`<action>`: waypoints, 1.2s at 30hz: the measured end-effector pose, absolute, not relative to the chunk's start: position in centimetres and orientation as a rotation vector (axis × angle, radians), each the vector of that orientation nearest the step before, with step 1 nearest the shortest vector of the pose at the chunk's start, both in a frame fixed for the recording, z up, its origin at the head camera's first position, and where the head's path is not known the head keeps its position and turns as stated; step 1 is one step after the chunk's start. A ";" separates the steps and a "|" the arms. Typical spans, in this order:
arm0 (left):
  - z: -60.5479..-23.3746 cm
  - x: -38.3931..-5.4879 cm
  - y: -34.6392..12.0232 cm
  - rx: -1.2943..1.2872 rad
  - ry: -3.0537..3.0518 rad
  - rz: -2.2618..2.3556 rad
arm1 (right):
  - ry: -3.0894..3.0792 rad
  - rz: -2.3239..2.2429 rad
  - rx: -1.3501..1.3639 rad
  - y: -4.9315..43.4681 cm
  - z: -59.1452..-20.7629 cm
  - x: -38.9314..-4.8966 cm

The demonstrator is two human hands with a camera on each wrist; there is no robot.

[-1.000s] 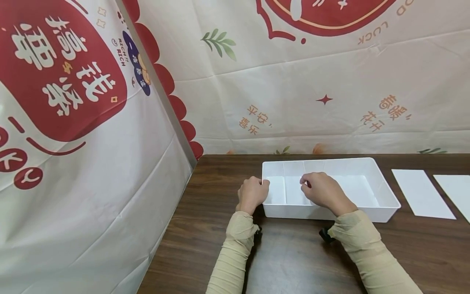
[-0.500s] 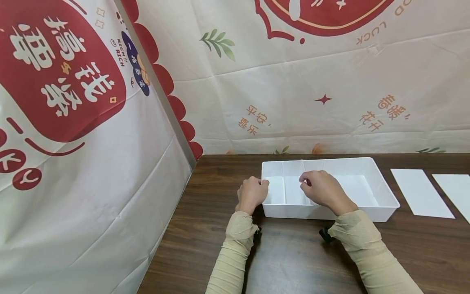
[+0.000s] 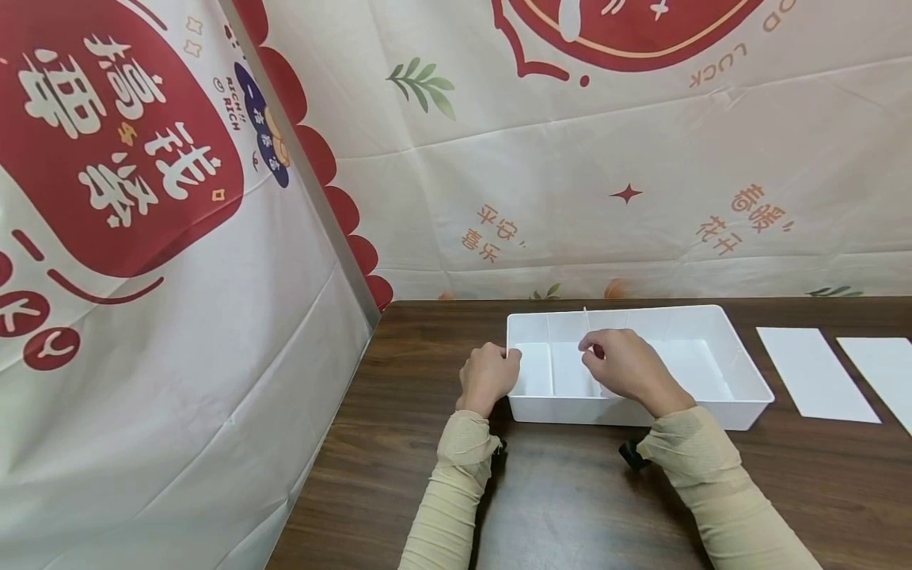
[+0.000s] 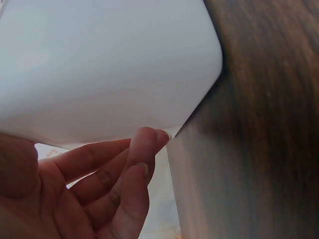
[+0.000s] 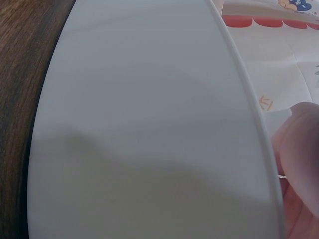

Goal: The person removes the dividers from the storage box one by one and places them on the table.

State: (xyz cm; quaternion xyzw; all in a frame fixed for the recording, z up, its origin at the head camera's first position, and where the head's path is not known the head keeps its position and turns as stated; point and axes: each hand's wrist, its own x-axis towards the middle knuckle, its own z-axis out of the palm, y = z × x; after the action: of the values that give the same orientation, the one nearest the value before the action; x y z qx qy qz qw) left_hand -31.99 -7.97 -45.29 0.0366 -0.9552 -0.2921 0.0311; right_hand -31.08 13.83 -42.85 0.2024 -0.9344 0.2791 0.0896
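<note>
While your left hand grips the left end of the white box, your right hand hangs over the box's middle, finger and thumb brought narrowly together on what looks like the top edge of a thin divider. It runs from the front towards the back of the box, and its far end pokes up just above the back rim, so the step in hand seems to be fitting it into place. A second divider stands in the box, nearer the left end. The box sits on the table, with two white cards lying to its right, apart from it. Next, you probably need even downward pressure (a sheet this thin could bow) while your left hand steadies the box. Your right fingertips are partly hidden, so I cannot tell how firm that pinch is.
</note>
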 end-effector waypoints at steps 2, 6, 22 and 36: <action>-45.3 -32.0 -8.0 0.113 -2.943 -0.897 | -2.778 0.838 0.601 13.8 -42.9 -31.1; -45.4 -32.0 -8.0 0.116 -2.949 -0.896 | -2.772 0.842 0.608 13.8 -42.9 -31.1; -45.5 -32.1 -7.9 0.110 -2.948 -0.893 | -2.736 0.850 0.621 13.9 -42.7 -31.0; -45.5 -32.1 -7.8 0.126 -2.944 -0.889 | -2.717 0.861 0.628 13.9 -42.4 -30.9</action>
State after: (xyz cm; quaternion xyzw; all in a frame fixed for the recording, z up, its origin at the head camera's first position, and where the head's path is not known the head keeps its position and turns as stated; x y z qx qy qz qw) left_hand -32.10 -7.85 -45.50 0.0408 -0.9560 -0.2887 0.0321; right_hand -30.89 13.88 -42.39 0.2140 -0.9251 0.2931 0.1114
